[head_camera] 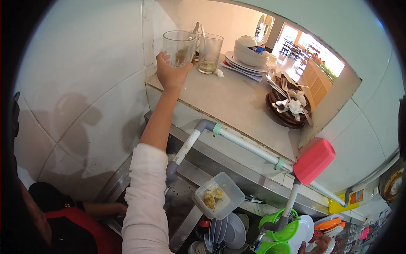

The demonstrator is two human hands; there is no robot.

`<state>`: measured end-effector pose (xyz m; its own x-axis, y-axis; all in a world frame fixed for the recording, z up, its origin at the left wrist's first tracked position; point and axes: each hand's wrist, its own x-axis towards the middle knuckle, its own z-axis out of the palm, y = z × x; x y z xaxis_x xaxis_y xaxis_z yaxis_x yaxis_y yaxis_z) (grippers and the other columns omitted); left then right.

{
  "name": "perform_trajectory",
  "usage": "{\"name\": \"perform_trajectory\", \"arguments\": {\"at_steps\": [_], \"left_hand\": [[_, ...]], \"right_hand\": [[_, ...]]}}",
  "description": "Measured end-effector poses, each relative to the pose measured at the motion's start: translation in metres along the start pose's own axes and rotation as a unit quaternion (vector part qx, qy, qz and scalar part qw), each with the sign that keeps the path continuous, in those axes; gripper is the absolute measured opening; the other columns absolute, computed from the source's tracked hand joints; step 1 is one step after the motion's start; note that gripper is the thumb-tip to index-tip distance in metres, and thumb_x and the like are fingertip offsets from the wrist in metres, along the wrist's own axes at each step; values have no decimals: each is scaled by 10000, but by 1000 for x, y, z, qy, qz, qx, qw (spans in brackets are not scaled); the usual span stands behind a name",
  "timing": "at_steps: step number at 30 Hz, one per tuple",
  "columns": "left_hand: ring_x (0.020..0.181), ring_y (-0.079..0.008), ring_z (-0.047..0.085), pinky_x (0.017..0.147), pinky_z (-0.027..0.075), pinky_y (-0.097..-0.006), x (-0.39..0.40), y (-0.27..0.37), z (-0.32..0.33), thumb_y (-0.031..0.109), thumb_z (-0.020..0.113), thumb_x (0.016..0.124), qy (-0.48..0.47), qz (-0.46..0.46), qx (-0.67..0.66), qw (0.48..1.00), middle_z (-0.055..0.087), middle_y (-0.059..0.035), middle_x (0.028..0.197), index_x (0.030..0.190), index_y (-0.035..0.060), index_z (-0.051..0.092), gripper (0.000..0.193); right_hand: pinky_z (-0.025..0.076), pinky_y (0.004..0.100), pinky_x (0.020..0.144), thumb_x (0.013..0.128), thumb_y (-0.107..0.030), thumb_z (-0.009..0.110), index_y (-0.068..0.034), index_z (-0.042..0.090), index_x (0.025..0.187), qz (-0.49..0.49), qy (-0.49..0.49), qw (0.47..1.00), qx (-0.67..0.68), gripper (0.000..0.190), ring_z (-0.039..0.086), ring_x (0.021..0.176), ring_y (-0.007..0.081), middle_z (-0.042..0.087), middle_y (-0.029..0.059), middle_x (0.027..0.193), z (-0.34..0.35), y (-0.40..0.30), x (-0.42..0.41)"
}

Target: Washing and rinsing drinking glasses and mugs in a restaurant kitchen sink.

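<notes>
My left hand (173, 71) reaches up onto the ledge of a wall opening, its fingers around the lower part of a clear glass tumbler (170, 47). The tumbler is upright. Just right of it stands another glass (209, 55) with a little liquid and pulp at the bottom; cutlery handles rise behind the two. A crumpled white tissue (219, 73) lies beside the second glass. At the bottom right edge, my right hand (318, 243) is partly cut off, near white dishes; whether it holds anything is unclear.
Stacked plates and bowls (250, 57) and dark brown dishes with cutlery and tissues (290, 104) stand on the ledge (228, 95). Below are white pipes (247, 143), a red plastic cup (314, 162), a food-soiled plastic container (233, 198) and green baskets (291, 230). Another person (73, 228) is at lower left.
</notes>
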<state>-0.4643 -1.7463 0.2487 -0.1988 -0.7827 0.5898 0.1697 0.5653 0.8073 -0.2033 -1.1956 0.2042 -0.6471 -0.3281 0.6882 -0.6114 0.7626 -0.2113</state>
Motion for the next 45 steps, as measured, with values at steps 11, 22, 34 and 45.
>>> {"name": "perform_trajectory", "arguments": {"at_steps": [11,22,34,45], "left_hand": [[962,-144,467,844,392,-302,-165,179,-88,49,790,459,-451,-12,-390,803,500,-51,1002,1150,3,386,802],[1024,-149,460,866,392,-314,-184,163,-49,130,804,503,-610,38,-396,685,449,-61,1146,1208,64,350,841],[1039,-379,433,862,397,-413,30,26,92,282,788,514,-248,74,113,959,370,-251,1146,1253,169,149,984],[1053,-376,424,870,383,-424,27,-10,133,190,796,500,-201,97,109,969,362,-251,1149,1170,151,151,930]], "right_hand": [[342,325,841,494,-236,795,-29,431,1003,108,-14,874,473,659,451,896,199,457,67,922,49,-72,181],[224,247,403,713,-28,572,-118,304,552,181,12,748,639,325,275,407,84,338,-15,476,51,-48,175],[325,245,425,672,9,584,-83,382,841,221,116,750,613,279,436,516,126,454,51,699,58,0,121],[308,234,438,686,-107,622,-107,383,793,297,33,797,524,262,382,495,86,389,-17,619,57,54,61]]}}
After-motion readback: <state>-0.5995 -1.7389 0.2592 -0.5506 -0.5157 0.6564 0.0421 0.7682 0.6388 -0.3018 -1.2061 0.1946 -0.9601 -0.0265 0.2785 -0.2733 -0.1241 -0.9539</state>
